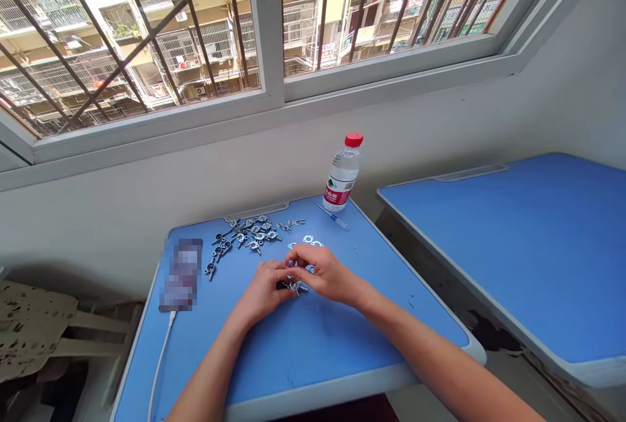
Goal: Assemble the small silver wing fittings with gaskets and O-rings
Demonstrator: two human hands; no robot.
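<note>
1. We're right over the blue table [313, 350], and both hands are working close together at its middle: left hand [261, 291], right hand [325, 272].
2. Our fingers on both hands are clenched in around a small metal fitting [296, 287], which sits between the hands, just above the tabletop, with its end poking out below them.
3. Just ahead of the hands lie a few flat metal rings [308, 239].
4. Farther left, we've got a loose pile of metal fittings [244, 236] spread across the table.
5. Along the far edge stand a red-capped water bottle [343, 173], upright, and a thin tool [332, 216], lying flat beside it.
6. On the left, a pixelated phone [180, 275] lies with a white cable [161, 357] running off the table's near edge.
7. Off to the right, there's a second blue table [508, 246], and a barred window [147, 37] runs above it all.
</note>
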